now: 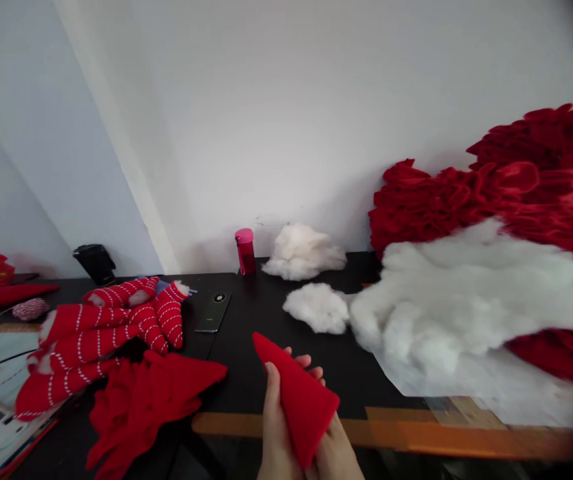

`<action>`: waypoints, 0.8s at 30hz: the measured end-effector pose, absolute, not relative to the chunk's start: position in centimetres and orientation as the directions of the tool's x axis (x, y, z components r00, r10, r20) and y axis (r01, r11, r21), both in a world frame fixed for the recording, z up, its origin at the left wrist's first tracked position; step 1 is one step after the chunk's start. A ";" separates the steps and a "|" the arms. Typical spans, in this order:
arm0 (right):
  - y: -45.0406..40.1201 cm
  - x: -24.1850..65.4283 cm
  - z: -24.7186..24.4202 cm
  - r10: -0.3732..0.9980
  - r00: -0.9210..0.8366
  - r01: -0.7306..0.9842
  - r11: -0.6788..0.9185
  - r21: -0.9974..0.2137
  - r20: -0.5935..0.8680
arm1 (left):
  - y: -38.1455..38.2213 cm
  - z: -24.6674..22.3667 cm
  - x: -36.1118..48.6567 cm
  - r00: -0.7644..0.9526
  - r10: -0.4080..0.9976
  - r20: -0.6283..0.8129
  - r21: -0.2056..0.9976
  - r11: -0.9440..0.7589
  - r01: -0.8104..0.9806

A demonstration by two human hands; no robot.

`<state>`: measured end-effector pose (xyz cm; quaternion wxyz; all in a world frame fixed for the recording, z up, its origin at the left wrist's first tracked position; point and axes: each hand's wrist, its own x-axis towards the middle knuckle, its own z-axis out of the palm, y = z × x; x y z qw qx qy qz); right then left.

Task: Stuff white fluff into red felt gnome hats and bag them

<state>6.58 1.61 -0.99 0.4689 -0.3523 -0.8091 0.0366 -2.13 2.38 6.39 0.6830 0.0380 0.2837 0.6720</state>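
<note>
Over desk (251, 320): hands (276, 427) hold red felt cone (299, 397); cotton stuffing (316, 308) ahead.

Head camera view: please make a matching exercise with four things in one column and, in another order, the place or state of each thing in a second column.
Things:
1. Red felt cone
2. Pink bottle
3. Smartphone
4. Large white stuffing pile

Places or states:
A. Lying flat on the black table
B. Heaped against red ruffled fabric
C. Held between left hand and right hand
D. Standing upright near the wall

Pairs: 1-C, 2-D, 3-A, 4-B
</note>
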 end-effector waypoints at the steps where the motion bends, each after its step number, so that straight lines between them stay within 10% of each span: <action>1: 1.7 6.5 -0.7 0.608 -0.320 0.543 0.746 -0.385 0.727 | 2.3 6.2 -2.0 -0.043 0.943 -0.331 0.432 0.111 -0.895; 14: 1.2 8.8 4.3 0.680 -0.367 0.314 0.733 -0.603 0.635 | 3.6 5.4 -4.0 0.035 0.915 -0.402 0.283 0.160 -0.946; 18: 6.8 11.8 4.7 0.720 -0.098 0.674 0.556 -0.486 0.687 | 5.2 5.8 -5.5 -0.040 0.898 -0.437 0.328 0.118 -0.937; 24: 17.2 11.1 2.9 0.775 -0.371 0.745 0.577 -0.335 0.512 | 7.0 4.2 -5.6 0.011 0.931 -0.365 0.357 0.151 -0.922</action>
